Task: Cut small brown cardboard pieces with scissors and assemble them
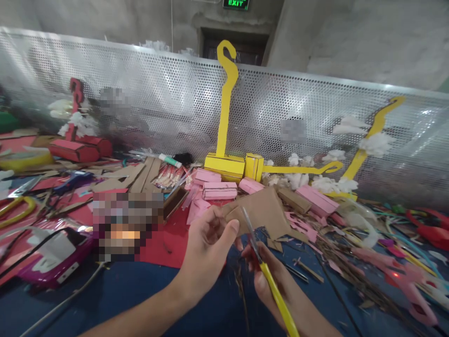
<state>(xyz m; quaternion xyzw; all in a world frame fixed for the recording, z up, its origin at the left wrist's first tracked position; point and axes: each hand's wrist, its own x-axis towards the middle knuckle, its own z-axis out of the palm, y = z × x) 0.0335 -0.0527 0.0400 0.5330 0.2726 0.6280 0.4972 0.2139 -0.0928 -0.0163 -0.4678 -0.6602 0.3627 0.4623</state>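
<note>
My left hand [205, 248] is closed in a pinch, thumb against curled fingers. What lies between them, if anything, is hidden. Directly behind its fingertips is a brown cardboard piece [264, 208] with a ragged lower edge; whether the hand touches it I cannot tell. My right hand [271, 276] grips a pair of scissors [275, 290] with a yellow handle, the metal blades pointing up and away. Below, between the hands, a thin dark strip [240, 281] shows, blurred. Pink paper-covered blocks [220, 191] lie just beyond my left hand.
Yellow hook-topped shapes [226, 117] stand against a perforated metal screen [168, 98]. A red one [75, 140] stands at left. A purple power strip [58, 262] with cables is near left, a pink glue gun [403, 281] near right. Red sheet [161, 243] and scraps cover much of the blue table.
</note>
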